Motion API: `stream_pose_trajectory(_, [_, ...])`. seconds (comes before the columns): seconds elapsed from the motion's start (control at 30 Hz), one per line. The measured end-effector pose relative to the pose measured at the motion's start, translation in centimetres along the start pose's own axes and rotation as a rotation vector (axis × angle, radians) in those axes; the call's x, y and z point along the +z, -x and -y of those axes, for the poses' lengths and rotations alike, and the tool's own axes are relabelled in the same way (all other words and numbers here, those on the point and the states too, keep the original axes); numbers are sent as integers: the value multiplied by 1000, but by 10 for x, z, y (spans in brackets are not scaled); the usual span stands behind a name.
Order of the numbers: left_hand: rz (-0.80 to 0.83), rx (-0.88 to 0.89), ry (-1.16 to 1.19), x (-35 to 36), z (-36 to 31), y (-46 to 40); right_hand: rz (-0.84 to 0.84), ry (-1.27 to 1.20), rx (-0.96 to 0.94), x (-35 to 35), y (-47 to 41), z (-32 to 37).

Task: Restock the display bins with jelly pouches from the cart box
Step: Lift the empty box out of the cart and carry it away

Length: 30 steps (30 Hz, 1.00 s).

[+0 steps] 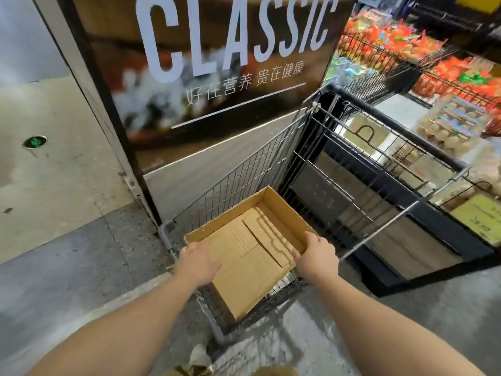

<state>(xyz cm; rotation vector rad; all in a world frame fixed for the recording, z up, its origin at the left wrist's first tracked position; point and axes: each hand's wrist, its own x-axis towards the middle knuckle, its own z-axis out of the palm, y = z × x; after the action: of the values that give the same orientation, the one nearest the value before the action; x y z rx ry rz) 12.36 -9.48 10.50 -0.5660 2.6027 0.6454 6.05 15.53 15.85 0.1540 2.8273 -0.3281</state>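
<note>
Both hands are on the cardboard box [244, 256], which sits tilted in the near end of the wire cart [244, 169], and it looks empty: bare flaps on the bottom, not a jelly pouch to be seen inside. The left hand [198, 263] lies over the near left rim with fingers spread fairly flat into the box, more a press than a clasp; the right hand [315, 255] has its fingers curled over the right wall, a real grip on the cardboard. The display bins [393, 52] stand well apart, up at the right, already heaped with orange packs. So the step now reads as clearing the emptied box. To do it well, I'd want the left hand to hook its rim the way the right does, then lift evenly so the light box doesn't twist or catch the cart's wire side, and keep it level past the cart's bar at the right.
</note>
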Motion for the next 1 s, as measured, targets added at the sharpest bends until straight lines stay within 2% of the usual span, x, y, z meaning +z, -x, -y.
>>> stream_pose_trajectory(0.2, [45,-241,163,45,-2,-42,136,46,-68,30,-100,-18])
stream_pose_trajectory(0.43, [92,-798,511,114,-18,-75,344,185,-181,75,-234,-55])
stream_pose_trajectory(0.57, [140,-1031,626,152,-24,-95,380,136,-120,100,-297,-67])
stream_pose_trajectory(0.73, [-4,-1107,856,190,-13,-107,509,53,-137,128,-334,-78])
stream_pose_trajectory(0.83, [57,-1139,919,244,23,-99,517,-1,-171,141,-344,-81])
stream_pose_trajectory(0.87, [70,-1143,920,243,20,-96,515,-15,-164,143,-345,-82])
stream_pose_trajectory(1.0, [-60,-1053,913,185,-37,-98,505,-49,-153,143,-344,-83])
